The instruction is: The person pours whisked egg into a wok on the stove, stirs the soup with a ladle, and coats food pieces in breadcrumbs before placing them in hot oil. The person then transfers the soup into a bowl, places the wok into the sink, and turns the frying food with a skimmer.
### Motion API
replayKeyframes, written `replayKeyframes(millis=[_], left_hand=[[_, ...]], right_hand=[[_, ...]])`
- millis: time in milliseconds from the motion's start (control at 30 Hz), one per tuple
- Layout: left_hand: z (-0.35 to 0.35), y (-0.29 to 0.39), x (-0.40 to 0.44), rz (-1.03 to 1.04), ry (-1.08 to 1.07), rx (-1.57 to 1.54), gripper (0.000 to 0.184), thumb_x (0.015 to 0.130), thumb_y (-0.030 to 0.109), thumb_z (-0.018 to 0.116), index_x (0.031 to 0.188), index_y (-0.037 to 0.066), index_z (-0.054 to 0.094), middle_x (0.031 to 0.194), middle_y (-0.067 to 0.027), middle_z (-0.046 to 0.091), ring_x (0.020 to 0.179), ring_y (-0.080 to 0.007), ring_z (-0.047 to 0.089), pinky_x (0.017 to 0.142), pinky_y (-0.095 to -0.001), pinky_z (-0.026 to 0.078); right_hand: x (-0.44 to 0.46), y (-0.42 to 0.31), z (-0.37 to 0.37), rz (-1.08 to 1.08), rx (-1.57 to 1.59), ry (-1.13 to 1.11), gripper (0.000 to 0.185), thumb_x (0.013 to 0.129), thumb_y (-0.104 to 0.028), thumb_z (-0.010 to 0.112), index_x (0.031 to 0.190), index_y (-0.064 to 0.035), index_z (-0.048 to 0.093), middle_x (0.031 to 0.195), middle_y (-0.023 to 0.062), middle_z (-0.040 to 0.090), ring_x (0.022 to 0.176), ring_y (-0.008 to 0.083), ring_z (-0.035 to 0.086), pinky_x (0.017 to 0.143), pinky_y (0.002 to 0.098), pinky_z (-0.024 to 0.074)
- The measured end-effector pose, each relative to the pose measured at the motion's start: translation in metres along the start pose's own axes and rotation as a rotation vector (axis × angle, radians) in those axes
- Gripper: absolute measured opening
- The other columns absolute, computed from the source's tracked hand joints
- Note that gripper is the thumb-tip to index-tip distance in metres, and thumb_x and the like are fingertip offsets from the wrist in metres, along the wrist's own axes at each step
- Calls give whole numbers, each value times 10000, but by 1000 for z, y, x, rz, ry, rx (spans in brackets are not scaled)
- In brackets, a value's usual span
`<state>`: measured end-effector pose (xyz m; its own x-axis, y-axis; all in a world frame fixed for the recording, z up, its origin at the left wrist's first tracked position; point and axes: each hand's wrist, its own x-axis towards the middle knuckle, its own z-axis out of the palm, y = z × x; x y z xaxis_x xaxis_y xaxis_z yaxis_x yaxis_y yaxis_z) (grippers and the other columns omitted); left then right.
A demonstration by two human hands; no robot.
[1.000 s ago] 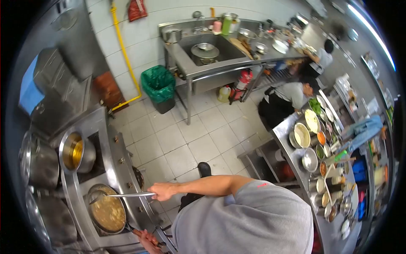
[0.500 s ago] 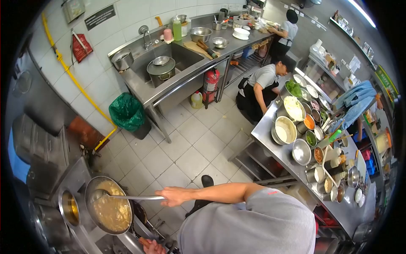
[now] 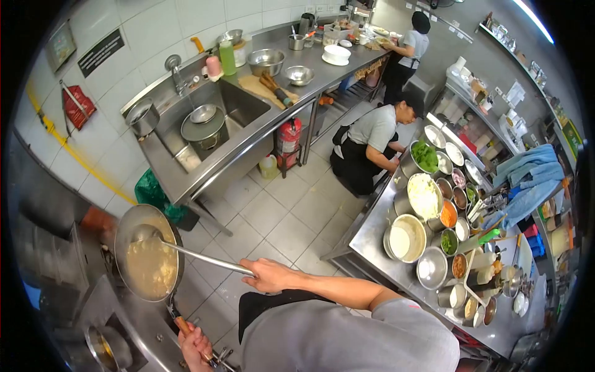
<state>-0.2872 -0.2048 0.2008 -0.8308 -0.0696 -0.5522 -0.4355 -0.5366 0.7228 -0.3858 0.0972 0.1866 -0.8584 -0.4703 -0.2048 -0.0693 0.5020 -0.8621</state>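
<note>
My right hand (image 3: 269, 274) is wrapped round the long metal handle of a ladle (image 3: 204, 258). The ladle's bowl rests inside a wok (image 3: 175, 273), in a brownish liquid with pale yellow pieces (image 3: 149, 270). Lower down, my left hand (image 3: 196, 345) grips the wok's wooden handle (image 3: 182, 325). The wok is tilted and raised beside the steel stove counter (image 3: 114, 310). Behind it, at the lower left, a metal pot (image 3: 108, 347) holds some yellow liquid.
Beyond the wok are a bin with a green bag (image 3: 152, 192) and a steel sink (image 3: 238, 108). At right, a steel table (image 3: 365, 239) carries several ingredient pots. One person (image 3: 372, 139) crouches beside it; another (image 3: 409, 53) stands at the far counter. A fire extinguisher (image 3: 289, 139) stands under the counter.
My left hand has lifted and tilted the wok up off the stove area, away from the yellow-liquid pot. My right hand moved along with the ladle. The camera view has shifted.
</note>
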Motion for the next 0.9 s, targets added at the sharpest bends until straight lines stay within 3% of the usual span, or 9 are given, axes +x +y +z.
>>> replayKeyframes(millis=[167, 400, 733, 800, 867, 900], left_hand=[[54, 24, 62, -63, -102, 84, 168, 805, 21, 534, 879, 119, 418, 537, 28, 327, 344, -51, 278, 285, -213, 262], [133, 53, 159, -99, -187, 196, 188, 773, 31, 551, 870, 108, 410, 538, 19, 341, 344, -56, 295, 287, -221, 263], [272, 116, 302, -195, -277, 322, 203, 751, 17, 550, 846, 111, 397, 532, 13, 351, 332, -68, 307, 289, -236, 264], [318, 133, 341, -229, -310, 376, 209, 743, 7, 547, 842, 112, 396, 528, 14, 350, 332, -67, 309, 287, -234, 259], [350, 141, 367, -231, -347, 399, 212, 742, -1, 545, 840, 111, 395, 526, 16, 346, 333, -62, 310, 286, -233, 261], [367, 145, 377, -237, -362, 417, 211, 743, -2, 545, 839, 111, 395, 526, 17, 347, 334, -61, 312, 286, -232, 263]], right_hand=[[19, 30, -46, 73, 66, 160, 246, 890, -210, 545, 1024, -24, 455, 596, 200, 533, 623, 398, 557, 574, 467, 411], [69, 46, -130, 179, 110, 250, 260, 908, -201, 519, 1067, -7, 450, 574, 195, 515, 571, 394, 533, 561, 470, 405], [160, 80, -259, 277, 107, 438, 199, 902, -207, 529, 926, -15, 482, 565, 203, 488, 556, 391, 514, 535, 453, 383], [182, 91, -291, 306, 132, 465, 201, 903, -215, 532, 913, -19, 487, 566, 198, 486, 550, 378, 509, 539, 445, 383], [195, 109, -313, 195, 170, 584, 207, 904, -223, 536, 911, -21, 490, 567, 189, 479, 540, 357, 493, 533, 436, 372], [198, 113, -328, 256, 181, 567, 218, 905, -230, 541, 898, -18, 492, 568, 175, 464, 524, 321, 468, 526, 424, 358]])
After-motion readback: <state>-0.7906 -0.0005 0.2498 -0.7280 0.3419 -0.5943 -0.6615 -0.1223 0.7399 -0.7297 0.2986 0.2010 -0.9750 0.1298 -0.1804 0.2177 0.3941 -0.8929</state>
